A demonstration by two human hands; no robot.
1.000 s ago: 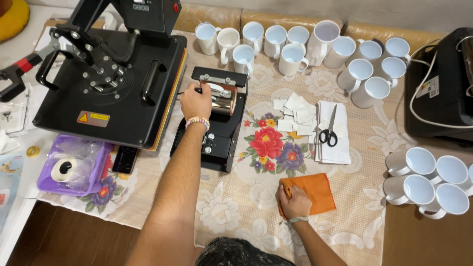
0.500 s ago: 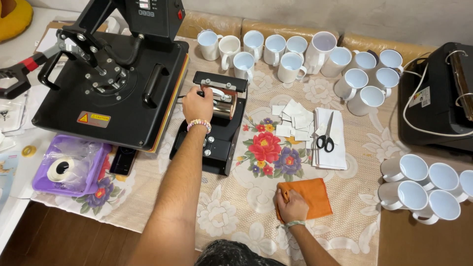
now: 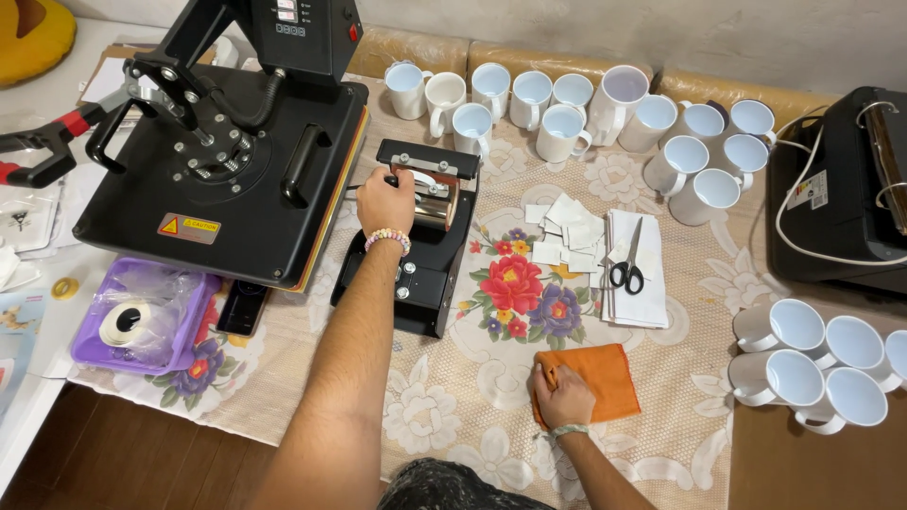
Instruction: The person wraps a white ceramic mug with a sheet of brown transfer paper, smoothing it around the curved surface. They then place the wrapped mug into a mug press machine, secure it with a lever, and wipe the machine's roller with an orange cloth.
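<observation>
Little has shifted since the earlier frames: both hands keep their places and only the view has drifted slightly. On the small mug press in the middle of the table, the left hand is closed around the handle beside the metal cylinder; whether a mug sits inside cannot be told. Nearer the person, the right hand presses flat on a folded orange cloth. Paper slips and scissors lie just right of the press. Many white mugs stand empty and plain, so most work seems left. A purple tray holds a tape roll under plastic, below the large flat press.
</observation>
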